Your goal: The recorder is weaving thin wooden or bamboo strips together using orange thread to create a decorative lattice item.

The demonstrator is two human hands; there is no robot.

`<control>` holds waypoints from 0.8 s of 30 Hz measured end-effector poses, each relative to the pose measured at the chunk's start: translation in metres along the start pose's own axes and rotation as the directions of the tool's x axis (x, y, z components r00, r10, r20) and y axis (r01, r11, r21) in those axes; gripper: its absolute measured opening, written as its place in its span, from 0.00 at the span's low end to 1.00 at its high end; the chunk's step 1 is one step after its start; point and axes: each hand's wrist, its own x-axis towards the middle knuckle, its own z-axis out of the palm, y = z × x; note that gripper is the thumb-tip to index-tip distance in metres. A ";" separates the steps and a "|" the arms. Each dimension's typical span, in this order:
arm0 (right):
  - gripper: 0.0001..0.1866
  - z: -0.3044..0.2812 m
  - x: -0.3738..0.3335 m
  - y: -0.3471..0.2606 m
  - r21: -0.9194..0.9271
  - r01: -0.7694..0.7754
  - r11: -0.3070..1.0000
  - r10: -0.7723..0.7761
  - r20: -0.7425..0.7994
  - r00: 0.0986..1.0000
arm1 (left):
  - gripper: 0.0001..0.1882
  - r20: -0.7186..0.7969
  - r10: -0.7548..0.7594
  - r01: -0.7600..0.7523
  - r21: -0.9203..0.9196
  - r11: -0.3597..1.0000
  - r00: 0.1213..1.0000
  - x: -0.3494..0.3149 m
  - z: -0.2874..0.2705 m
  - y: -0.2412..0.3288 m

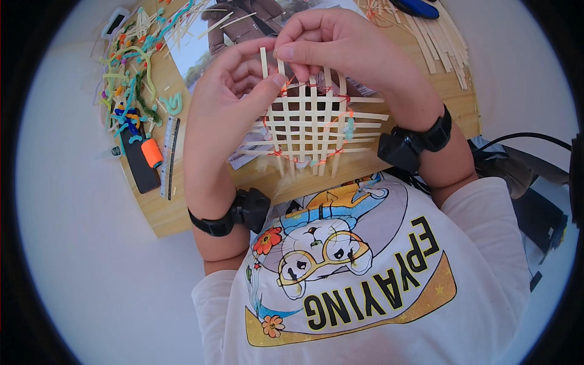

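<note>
Observing remotely. I see the lattice (302,114) over the near side of the table (450,100), before the chest; whether its lower edge rests on the wood, I cannot tell.

Left hand (234,91): thumb on the front, pinching the upper-left corner. Right hand (331,45): thumb and forefinger pressed together, apparently on a strip's top end; any thread between them is hidden from me.

Risks, my judgement:
1. Strip slides out of the weave if the right pinch pulls upward while the left slackens.
2. Red thread (348,99) cinched too hard could skew the grid or crack a thin strip.
3. Free right-hand ends point toward the right wristband (406,148); a lowered wrist could snag them.
4. Left thumb covers part of the corner, so a missed crossing could go unnoticed.
</note>
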 end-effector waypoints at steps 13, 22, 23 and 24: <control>0.11 0.001 -0.003 -0.009 -0.051 0.033 0.998 -0.033 -0.006 0.999 | 0.12 -0.080 -0.027 0.032 0.069 0.997 0.996 0.002 0.005 -0.007; 0.06 0.003 -0.003 -0.021 0.102 -0.117 0.988 0.119 -0.017 0.993 | 0.10 -0.043 -0.054 0.058 0.115 0.992 0.998 0.000 0.004 -0.005; 0.07 0.000 -0.005 -0.022 0.109 -0.082 0.991 0.085 -0.022 0.996 | 0.09 -0.055 -0.044 0.049 0.094 0.994 0.997 -0.001 0.004 -0.005; 0.07 -0.003 -0.006 -0.023 0.116 -0.046 0.992 0.050 -0.027 0.998 | 0.09 -0.068 -0.035 0.040 0.072 0.997 0.997 -0.001 0.005 -0.005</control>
